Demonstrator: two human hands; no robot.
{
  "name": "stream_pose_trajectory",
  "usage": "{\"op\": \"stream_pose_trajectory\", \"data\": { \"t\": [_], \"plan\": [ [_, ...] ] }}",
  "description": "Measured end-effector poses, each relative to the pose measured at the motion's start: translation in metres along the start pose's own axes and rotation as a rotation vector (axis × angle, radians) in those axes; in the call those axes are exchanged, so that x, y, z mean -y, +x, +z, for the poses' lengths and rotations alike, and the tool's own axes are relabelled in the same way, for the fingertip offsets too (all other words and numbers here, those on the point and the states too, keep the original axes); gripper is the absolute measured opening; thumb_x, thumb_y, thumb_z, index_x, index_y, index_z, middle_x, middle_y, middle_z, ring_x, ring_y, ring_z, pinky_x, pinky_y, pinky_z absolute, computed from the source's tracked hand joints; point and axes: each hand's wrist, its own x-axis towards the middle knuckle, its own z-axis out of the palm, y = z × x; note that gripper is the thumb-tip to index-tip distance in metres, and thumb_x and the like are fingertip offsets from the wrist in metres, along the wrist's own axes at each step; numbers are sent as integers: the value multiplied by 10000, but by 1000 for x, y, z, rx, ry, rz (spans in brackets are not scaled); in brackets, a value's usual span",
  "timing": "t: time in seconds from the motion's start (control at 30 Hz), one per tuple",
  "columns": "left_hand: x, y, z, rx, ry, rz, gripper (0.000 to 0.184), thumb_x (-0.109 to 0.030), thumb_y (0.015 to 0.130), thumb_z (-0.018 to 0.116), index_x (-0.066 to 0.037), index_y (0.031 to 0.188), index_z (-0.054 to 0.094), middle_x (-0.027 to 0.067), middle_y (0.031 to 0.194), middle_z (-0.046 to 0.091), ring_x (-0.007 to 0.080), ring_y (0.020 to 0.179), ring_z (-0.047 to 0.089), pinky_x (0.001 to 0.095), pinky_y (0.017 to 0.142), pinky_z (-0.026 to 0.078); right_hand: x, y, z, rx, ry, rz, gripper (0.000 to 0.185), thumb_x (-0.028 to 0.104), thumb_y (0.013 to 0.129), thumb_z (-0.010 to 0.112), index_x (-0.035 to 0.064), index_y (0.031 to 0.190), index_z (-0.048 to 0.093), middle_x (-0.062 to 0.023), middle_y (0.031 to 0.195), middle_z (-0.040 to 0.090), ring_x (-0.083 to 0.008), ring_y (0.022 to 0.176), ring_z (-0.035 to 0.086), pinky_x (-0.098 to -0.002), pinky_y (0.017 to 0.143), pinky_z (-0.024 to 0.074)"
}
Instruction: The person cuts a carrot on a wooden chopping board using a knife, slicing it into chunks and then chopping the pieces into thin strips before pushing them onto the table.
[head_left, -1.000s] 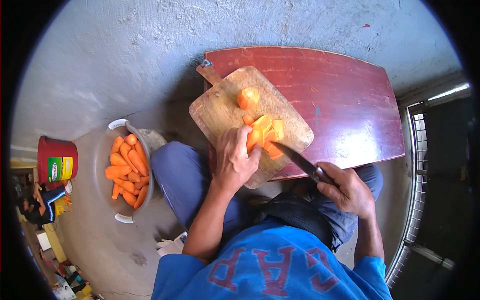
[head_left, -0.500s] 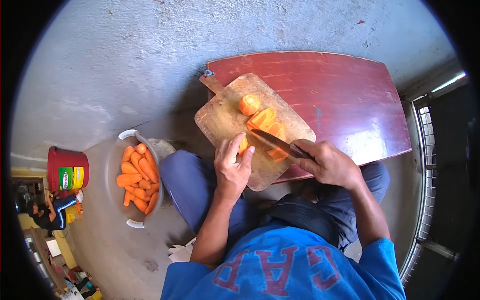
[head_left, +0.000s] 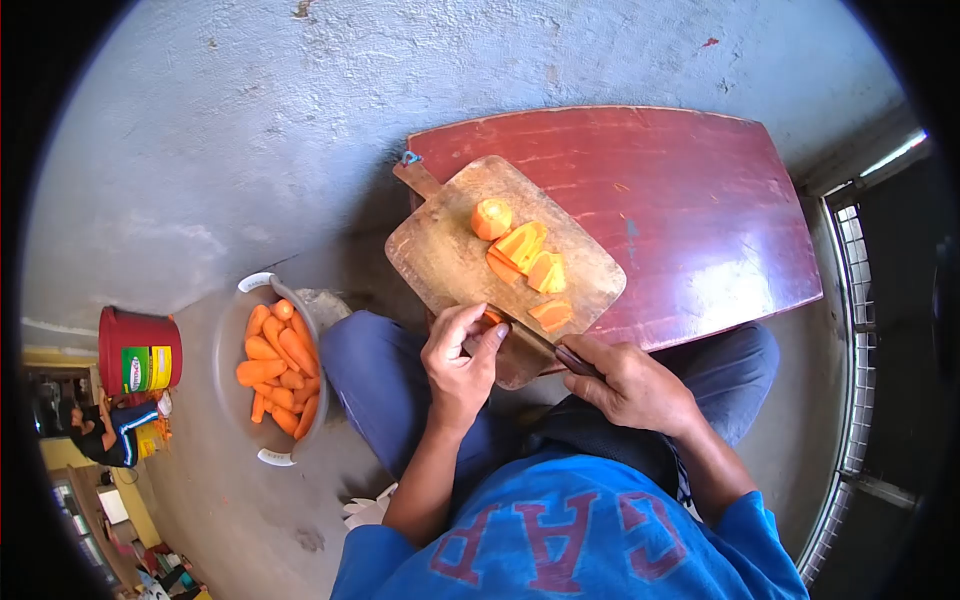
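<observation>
Head view: my left grip (head_left: 462, 355) pinches a small carrot piece (head_left: 492, 317) between thumb and fingers, over the near edge of the board (head_left: 430, 245). My right grip (head_left: 635, 388) is closed around the handle of the knife (head_left: 535, 338), its blade pointing toward that piece; whether they touch, I can't tell. Beyond, cut slices (head_left: 520, 245) and a rounded chunk (head_left: 492, 218) lie on the board, which overhangs the tabletop (head_left: 700, 200). To my left, carrots (head_left: 262, 371) fill a tub (head_left: 232, 410) on the floor (head_left: 220, 500).
</observation>
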Motion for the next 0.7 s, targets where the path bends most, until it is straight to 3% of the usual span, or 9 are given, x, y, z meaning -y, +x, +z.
{"op": "stream_pose_trajectory", "data": {
  "t": [0.1,0.13,0.2,0.37,0.5,0.6,0.7],
  "plan": [
    [-4,9,1,-48,217,240,352,32,969,896,35,1303,787,190,1226,799,347,1048,804,420,946,657,-7,4,6,-53,95,-10,315,165,1145,731,-43,1367,652,-334,1072,764,-540,1049,765,-544,857,596],
    [-5,9,-2,10,273,225,368,34,969,884,34,1324,786,208,1254,806,401,1103,800,459,991,648,-5,3,4,-39,88,24,310,171,1149,730,-43,1359,653,-332,1072,764,-540,1053,765,-544,860,597],
    [-2,8,0,-1,291,248,363,31,975,878,33,1326,785,213,1257,811,401,1105,803,463,993,646,3,4,-1,-18,70,86,302,182,1155,729,-42,1343,654,-327,1073,763,-541,1060,765,-545,865,599],
    [4,9,4,-13,373,320,360,38,972,861,31,1324,787,227,1226,818,419,1096,803,474,968,652,13,-9,3,-77,2,8,304,178,1156,724,-30,1364,648,-318,1058,762,-546,1030,763,-550,828,601],
    [4,8,7,-21,353,270,360,16,966,870,45,1315,784,223,1198,820,430,1075,802,504,1032,628,18,-15,3,-93,-52,-9,312,177,1153,724,-25,1374,636,-321,1039,761,-549,995,762,-568,797,595],
    [4,9,9,-58,410,351,297,47,970,866,54,1261,805,240,1193,828,429,1049,825,472,931,675,17,-12,4,-75,-51,4,315,154,1143,726,-26,1379,623,-325,997,763,-551,939,764,-576,761,592],
    [8,7,6,-35,477,399,303,48,971,863,64,1268,802,247,1192,827,442,1052,821,485,935,673,24,-1,6,2,-125,111,297,142,1132,717,-51,1329,607,-341,913,744,-555,876,762,-587,728,592]
  ]
}}
